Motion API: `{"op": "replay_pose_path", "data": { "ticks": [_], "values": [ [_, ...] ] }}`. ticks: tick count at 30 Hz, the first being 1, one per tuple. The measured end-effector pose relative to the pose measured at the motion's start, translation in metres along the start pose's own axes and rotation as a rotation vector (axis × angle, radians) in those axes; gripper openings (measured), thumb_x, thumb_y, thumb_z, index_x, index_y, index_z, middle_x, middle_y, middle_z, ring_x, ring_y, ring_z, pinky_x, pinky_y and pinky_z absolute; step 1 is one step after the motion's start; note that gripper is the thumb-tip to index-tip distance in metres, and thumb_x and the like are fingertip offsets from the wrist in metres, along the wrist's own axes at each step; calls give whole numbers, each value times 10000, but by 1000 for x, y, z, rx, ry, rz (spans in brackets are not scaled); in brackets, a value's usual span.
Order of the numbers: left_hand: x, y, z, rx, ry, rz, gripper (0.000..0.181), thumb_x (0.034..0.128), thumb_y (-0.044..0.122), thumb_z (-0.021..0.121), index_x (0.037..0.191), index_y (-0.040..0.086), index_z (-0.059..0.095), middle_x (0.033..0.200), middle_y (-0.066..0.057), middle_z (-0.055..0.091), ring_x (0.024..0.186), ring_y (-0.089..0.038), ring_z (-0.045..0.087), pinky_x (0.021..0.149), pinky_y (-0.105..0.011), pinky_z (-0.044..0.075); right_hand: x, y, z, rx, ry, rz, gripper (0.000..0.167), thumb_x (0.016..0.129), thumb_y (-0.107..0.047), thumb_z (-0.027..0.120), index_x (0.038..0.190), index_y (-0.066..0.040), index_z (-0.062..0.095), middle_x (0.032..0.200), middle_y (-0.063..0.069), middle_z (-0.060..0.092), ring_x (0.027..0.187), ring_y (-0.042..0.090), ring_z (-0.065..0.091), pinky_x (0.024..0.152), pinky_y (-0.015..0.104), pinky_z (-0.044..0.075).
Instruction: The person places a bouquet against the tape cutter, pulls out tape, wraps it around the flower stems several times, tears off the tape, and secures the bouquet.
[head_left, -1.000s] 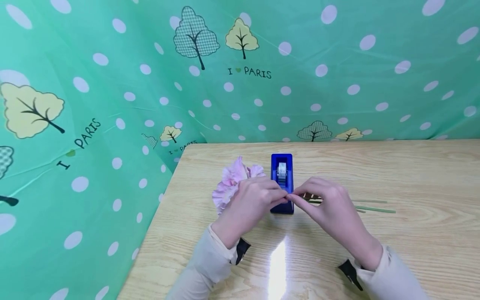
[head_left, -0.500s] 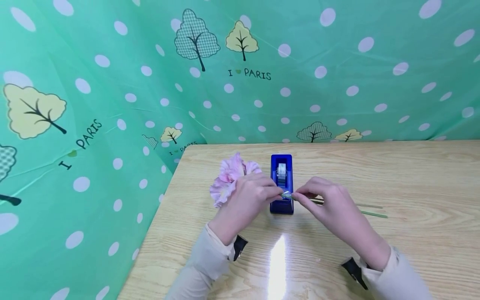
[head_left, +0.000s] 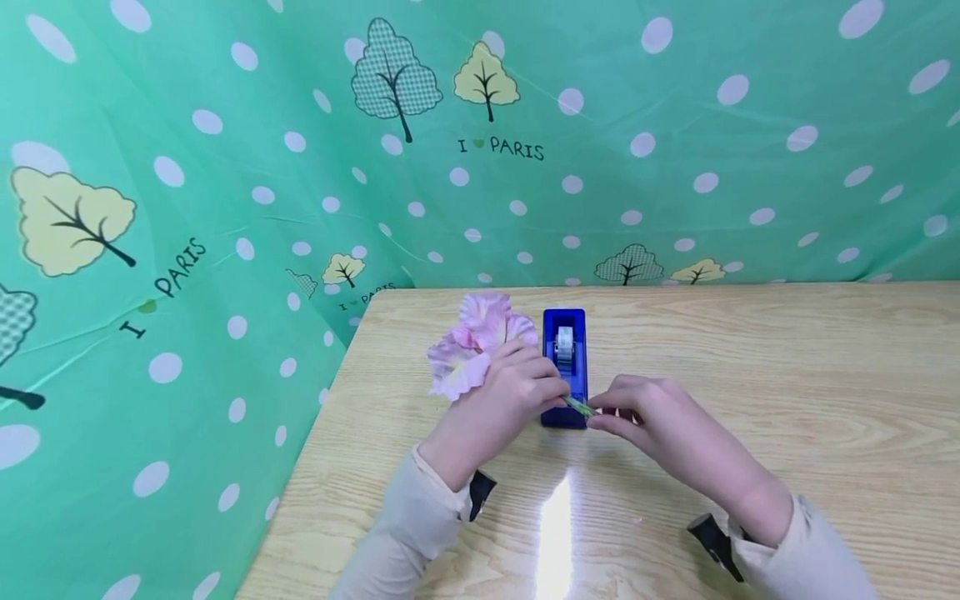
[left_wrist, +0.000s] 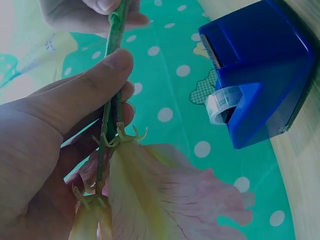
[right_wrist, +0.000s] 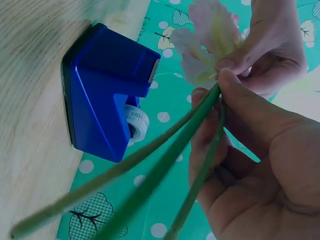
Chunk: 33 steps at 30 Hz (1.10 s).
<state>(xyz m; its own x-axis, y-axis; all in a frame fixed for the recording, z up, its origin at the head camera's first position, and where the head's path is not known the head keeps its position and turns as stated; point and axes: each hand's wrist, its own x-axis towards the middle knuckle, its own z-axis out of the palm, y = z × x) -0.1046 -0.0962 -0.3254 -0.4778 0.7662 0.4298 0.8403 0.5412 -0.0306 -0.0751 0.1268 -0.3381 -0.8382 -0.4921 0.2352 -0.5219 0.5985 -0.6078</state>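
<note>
My left hand [head_left: 498, 408] pinches a bundle of green flower stems [left_wrist: 114, 42] between thumb and fingers, just behind the pink artificial flowers [head_left: 468, 342]. Further along the same stems, my right hand [head_left: 667, 425] pinches them between thumb and fingertips. Three stem ends [right_wrist: 145, 180] fan out past the right hand in the right wrist view. A glossy, pale stretch shows on the stems between the hands in the left wrist view; whether it is tape I cannot tell. Behind the stems stands a blue tape dispenser [head_left: 551, 321] with a clear tape roll [head_left: 565, 343] in it.
Both hands are above the wooden table [head_left: 787, 358]. A green dotted curtain [head_left: 675, 192] hangs at the back and left. Black wrist straps or mounts [head_left: 712, 546] show at both cuffs. A bright reflection lies on the table in front.
The flowers have turned and shifted up a little. The right hand has come down slightly and turned, and the stem ends once seen beyond it are now hidden in the head view.
</note>
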Motion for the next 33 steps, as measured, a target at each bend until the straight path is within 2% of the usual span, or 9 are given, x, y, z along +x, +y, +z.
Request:
{"op": "replay_pose_path", "data": {
  "ticks": [4, 9, 13, 16, 19, 21, 24, 28, 33],
  "values": [
    [1, 2, -2, 23, 5, 12, 65, 858, 165, 768, 922, 164, 764, 921, 77, 716, 926, -103, 637, 1008, -270, 425, 1, 1, 0, 12, 13, -27, 79, 894, -143, 734, 878, -209, 775, 759, -176, 615, 662, -49, 539, 583, 184, 504],
    [1, 7, -7, 31, 16, -2, 255, 879, 142, 755, 1131, 103, 732, 1117, 21, 722, 1108, -124, 640, 1171, -268, 335, 2, 2, 1, 23, 78, -54, 98, 894, -121, 734, 901, -208, 779, 790, -179, 650, 712, -44, 582, 624, 197, 528],
    [2, 12, -12, 31, 127, 21, 302, 905, 189, 739, 1192, 99, 712, 1168, 10, 713, 1156, -135, 627, 1151, -258, 368, 3, 4, 0, 8, 147, -47, 103, 894, -106, 735, 912, -198, 779, 824, -160, 682, 732, -28, 605, 644, 204, 543],
    [5, 17, -13, -77, 219, 19, 193, 914, 197, 730, 1081, 101, 750, 1030, 23, 739, 994, -88, 673, 1012, -183, 475, 2, 6, -1, 21, 188, -37, 108, 890, -101, 739, 941, -181, 790, 864, -134, 718, 762, -9, 644, 665, 204, 566],
    [6, 28, -6, -291, 157, -80, 99, 921, 192, 721, 967, 115, 762, 867, 50, 723, 778, -9, 642, 792, -69, 493, 2, 7, -2, 53, 221, -22, 118, 885, -98, 743, 976, -152, 795, 905, -91, 746, 795, 26, 678, 676, 209, 581],
    [8, 35, 0, -422, 76, -202, 103, 928, 204, 714, 936, 115, 766, 811, 54, 715, 704, 27, 610, 693, -28, 463, 2, 7, -2, 71, 248, -2, 121, 876, -90, 750, 979, -134, 797, 914, -70, 754, 803, 49, 691, 677, 202, 583],
    [11, 41, 9, -522, -34, -414, 172, 948, 269, 686, 937, 123, 776, 810, 55, 730, 688, 67, 604, 651, -30, 463, 2, 7, -2, 88, 293, 23, 113, 871, -97, 757, 972, -125, 800, 909, -37, 761, 791, 61, 697, 675, 177, 576],
    [16, 44, 20, -683, -28, -598, 238, 940, 333, 678, 1000, 129, 782, 879, 29, 768, 725, 85, 657, 650, -60, 511, 2, 6, -2, 138, 319, 58, 137, 864, -63, 754, 990, -97, 796, 922, 11, 766, 801, 52, 706, 685, 153, 575],
    [21, 49, 34, -867, 70, -636, 212, 930, 263, 708, 1019, 82, 773, 898, -35, 773, 740, 59, 680, 658, -106, 548, 2, 4, -4, 198, 344, 56, 153, 858, -12, 744, 994, -67, 790, 922, 47, 765, 814, 29, 705, 691, 149, 574]
  ]
}}
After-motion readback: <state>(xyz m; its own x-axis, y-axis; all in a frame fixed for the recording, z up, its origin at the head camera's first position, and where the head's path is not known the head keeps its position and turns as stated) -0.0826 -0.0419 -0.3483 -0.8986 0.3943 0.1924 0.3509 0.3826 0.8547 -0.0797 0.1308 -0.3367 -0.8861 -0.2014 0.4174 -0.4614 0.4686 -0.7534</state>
